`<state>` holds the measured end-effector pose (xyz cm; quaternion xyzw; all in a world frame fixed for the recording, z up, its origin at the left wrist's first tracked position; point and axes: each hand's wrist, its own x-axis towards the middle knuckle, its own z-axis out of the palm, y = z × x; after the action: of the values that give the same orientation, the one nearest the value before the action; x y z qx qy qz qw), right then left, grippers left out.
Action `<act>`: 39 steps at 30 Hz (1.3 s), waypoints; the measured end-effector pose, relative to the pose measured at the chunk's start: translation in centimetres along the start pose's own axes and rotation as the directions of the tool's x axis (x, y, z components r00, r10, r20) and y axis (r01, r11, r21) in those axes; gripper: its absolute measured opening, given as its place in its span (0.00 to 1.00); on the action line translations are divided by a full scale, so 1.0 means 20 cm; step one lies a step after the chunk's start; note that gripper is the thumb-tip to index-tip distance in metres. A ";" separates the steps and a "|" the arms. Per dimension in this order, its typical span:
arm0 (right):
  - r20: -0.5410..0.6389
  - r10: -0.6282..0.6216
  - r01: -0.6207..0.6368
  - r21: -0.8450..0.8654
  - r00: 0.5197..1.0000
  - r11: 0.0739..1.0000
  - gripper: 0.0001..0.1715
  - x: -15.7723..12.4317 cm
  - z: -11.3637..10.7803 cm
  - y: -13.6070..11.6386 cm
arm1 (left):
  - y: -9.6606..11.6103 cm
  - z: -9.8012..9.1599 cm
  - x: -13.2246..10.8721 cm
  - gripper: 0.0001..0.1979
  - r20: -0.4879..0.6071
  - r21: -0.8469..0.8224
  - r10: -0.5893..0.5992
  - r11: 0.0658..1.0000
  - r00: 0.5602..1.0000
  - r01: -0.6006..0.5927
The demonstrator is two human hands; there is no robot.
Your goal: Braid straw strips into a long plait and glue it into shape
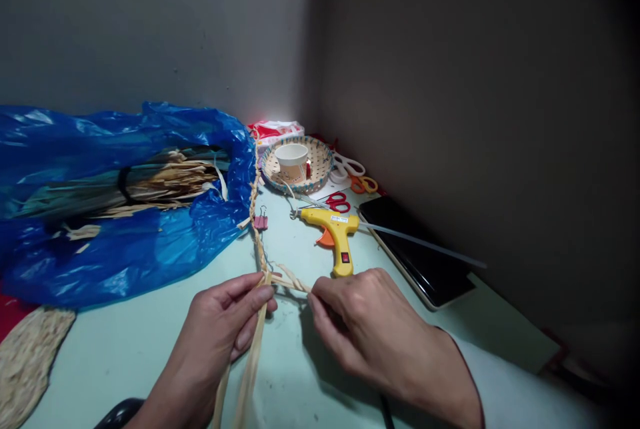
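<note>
A thin braid of pale dried plant strips runs from the back of the table toward me. At its near end my left hand pinches the braid between thumb and fingers. Two loose strips hang down past that thumb toward the front. My right hand is closed on another strip, drawn out to the right from the braid's end. Its fingertips partly hide the strip's far end. A pink binder clip lies close beside the braid.
A blue plastic bag with a bundle of dried strips lies left. A yellow glue gun, red-handled scissors and a dark tablet-like device are on the right. Behind stands a woven basket holding a paper cup.
</note>
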<state>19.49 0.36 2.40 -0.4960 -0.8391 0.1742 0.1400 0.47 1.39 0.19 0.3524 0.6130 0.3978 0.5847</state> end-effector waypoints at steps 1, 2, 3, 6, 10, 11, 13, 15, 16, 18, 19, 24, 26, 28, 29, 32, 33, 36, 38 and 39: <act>0.007 -0.013 0.013 0.000 1.000 1.000 0.18 -0.01 0.00 0.00 | 0.01 0.00 0.00 0.19 -0.001 -0.001 0.001 1.000 1.000 -0.001; 0.013 -0.019 0.019 -0.002 1.000 1.000 0.18 -0.01 0.00 0.00 | 0.01 0.01 -0.01 0.19 0.002 -0.001 0.000 1.000 1.000 0.000; 0.014 -0.014 0.014 -0.010 1.000 1.000 0.18 -0.02 0.01 -0.01 | 0.01 0.01 -0.01 0.19 0.007 0.002 -0.001 1.000 1.000 0.001; 0.033 -0.002 0.003 -0.049 0.999 0.999 0.17 -0.02 0.01 -0.01 | 0.02 0.01 -0.01 0.19 0.011 0.013 -0.002 1.000 1.000 0.002; 0.136 -0.012 0.025 -0.097 0.991 0.995 0.11 -0.03 0.00 -0.02 | 0.00 -0.01 0.01 0.19 0.026 0.023 -0.002 1.000 1.000 0.001; 0.158 0.002 0.015 -0.104 0.987 0.994 0.10 -0.03 0.00 -0.02 | -0.01 -0.01 0.01 0.20 0.038 0.025 -0.008 1.000 0.999 0.007; 0.202 0.021 0.000 -0.106 0.979 0.994 0.10 -0.04 -0.02 -0.04 | -0.02 -0.02 0.03 0.21 0.064 0.024 -0.026 0.999 0.998 0.024; 0.246 0.027 -0.002 -0.101 0.969 0.995 0.11 -0.04 -0.03 -0.05 | -0.03 -0.03 0.03 0.22 0.086 0.014 -0.039 0.999 0.996 0.038; 0.265 0.032 -0.005 -0.103 0.964 0.995 0.12 -0.04 -0.04 -0.05 | -0.03 -0.03 0.03 0.22 0.091 0.009 -0.044 0.999 0.995 0.043; 0.292 0.052 -0.021 -0.108 0.955 0.994 0.12 -0.04 -0.04 -0.05 | -0.03 -0.03 0.03 0.21 0.091 0.000 -0.049 0.999 0.995 0.049; 0.299 0.074 -0.040 -0.116 0.951 0.992 0.11 -0.04 -0.04 -0.05 | -0.02 -0.03 0.03 0.20 0.093 -0.003 -0.048 0.999 0.995 0.048; 0.298 0.112 -0.080 -0.119 0.948 0.990 0.08 -0.04 -0.04 -0.05 | 0.00 -0.03 0.01 0.17 0.120 0.000 -0.028 1.000 0.992 0.028; 0.287 0.103 -0.076 -0.104 0.952 0.992 0.07 -0.04 -0.05 -0.04 | 0.00 -0.03 0.00 0.16 0.122 -0.008 -0.035 0.999 0.992 0.036; 0.284 0.098 -0.076 -0.090 0.954 0.993 0.07 -0.04 -0.06 -0.03 | 0.00 -0.03 0.00 0.15 0.118 -0.025 -0.048 0.998 0.992 0.051; 0.287 0.090 -0.071 -0.074 0.954 0.995 0.08 -0.04 -0.07 -0.03 | 0.00 -0.03 0.00 0.16 0.114 -0.031 -0.055 0.998 0.992 0.059; 0.298 0.040 -0.044 0.006 0.954 0.999 0.14 -0.04 -0.11 0.00 | 0.00 -0.04 0.00 0.16 0.106 -0.065 -0.062 0.995 0.992 0.069; 0.294 0.019 -0.029 0.032 0.956 0.999 0.15 -0.04 -0.12 0.00 | -0.01 -0.04 0.01 0.16 0.099 -0.077 -0.059 0.995 0.993 0.067; 0.272 -0.047 0.031 0.060 0.961 0.998 0.17 -0.04 -0.16 0.02 | 0.00 -0.04 0.00 0.16 0.068 -0.102 -0.062 0.992 0.996 0.069; 0.278 -0.076 0.067 0.044 0.957 0.997 0.17 -0.04 -0.18 0.03 | 0.01 -0.03 -0.01 0.16 0.049 -0.109 -0.073 0.991 0.996 0.078; 0.288 -0.087 0.082 0.030 0.954 0.996 0.17 -0.04 -0.19 0.03 | 0.02 -0.03 -0.01 0.15 0.045 -0.114 -0.073 0.990 0.996 0.077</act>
<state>21.88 0.51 5.49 -0.4277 -0.8694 0.2460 0.0277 -0.07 1.33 0.55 0.3026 0.5896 0.4031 0.6311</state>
